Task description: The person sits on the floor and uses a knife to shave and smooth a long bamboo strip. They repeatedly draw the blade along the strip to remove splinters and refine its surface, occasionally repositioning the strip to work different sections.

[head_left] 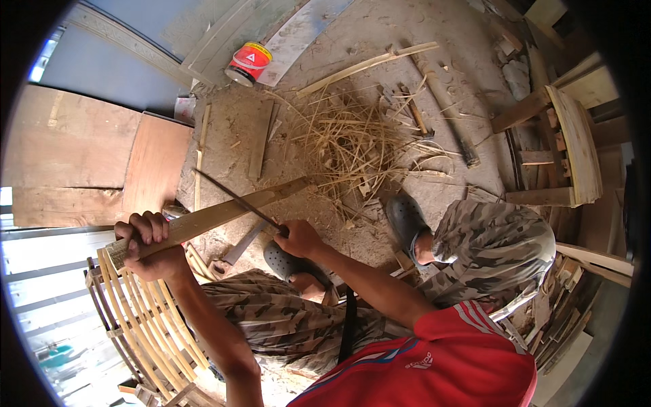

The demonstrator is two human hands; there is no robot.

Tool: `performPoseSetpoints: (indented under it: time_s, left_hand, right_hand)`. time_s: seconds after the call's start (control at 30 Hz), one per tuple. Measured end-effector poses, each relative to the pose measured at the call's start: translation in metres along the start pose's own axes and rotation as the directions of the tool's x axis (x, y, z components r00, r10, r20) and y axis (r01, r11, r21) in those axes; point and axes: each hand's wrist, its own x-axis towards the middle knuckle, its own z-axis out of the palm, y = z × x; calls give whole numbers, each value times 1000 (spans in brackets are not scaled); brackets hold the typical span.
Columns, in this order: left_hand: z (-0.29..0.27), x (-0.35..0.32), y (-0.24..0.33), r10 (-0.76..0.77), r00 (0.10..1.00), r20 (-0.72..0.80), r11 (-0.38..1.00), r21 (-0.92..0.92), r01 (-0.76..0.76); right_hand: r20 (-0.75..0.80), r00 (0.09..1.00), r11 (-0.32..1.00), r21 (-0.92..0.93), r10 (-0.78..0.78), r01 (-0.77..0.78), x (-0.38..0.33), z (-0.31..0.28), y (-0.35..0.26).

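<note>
My left hand point(150, 245) is wrapped round the near end of a long, pale split-bamboo slat point(224, 214). From there the slat slants up to the right, its far end by the shavings. My right hand point(300, 237) is closed on the handle of a long knife point(234, 195). Its thin, dark blade crosses over the slat, pointing up and left; whether it touches the slat I cannot tell. A heap of curly bamboo shavings point(349, 139) lies on the floor beyond the slat. Below my left hand stands a curved rack of bamboo strips point(146, 319).
A red and yellow bucket point(249, 62) stands at the back. On the floor lie a bamboo pole point(447, 112), a hammer-like tool point(415, 112), a flat board point(260, 139) and a metal blade point(244, 245) near my foot. Wooden frames point(566, 146) stand right; plywood sheets point(74, 149) are left.
</note>
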Motion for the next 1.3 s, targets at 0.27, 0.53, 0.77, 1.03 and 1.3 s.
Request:
performPoseSetpoints:
  time_s: [0.27, 0.53, 0.77, 1.03, 1.3]
  left_hand:
    - [-5, 3, 5, 2, 999, 53, 1000, -9, -2]
    - [5, 2, 3, -31, 999, 30, 999, -14, 32]
    - [12, 9, -2, -16, 998, 56, 998, -57, 19]
    - [8, 8, -3, -14, 999, 34, 999, -39, 15]
    - [8, 9, -4, -15, 999, 43, 1000, -1, 15]
  right_hand:
    - [152, 827, 841, -93, 541, -533, -19, -33, 87]
    - [-7, 987, 987, 6, 160, -160, 12, 13, 24]
    - [162, 703, 718, -48, 692, -695, 6, -15, 130]
    - [40, 981, 979, -79, 191, -188, 2, -3, 83]
    - [145, 801, 813, -157, 580, -561, 18, -24, 86]
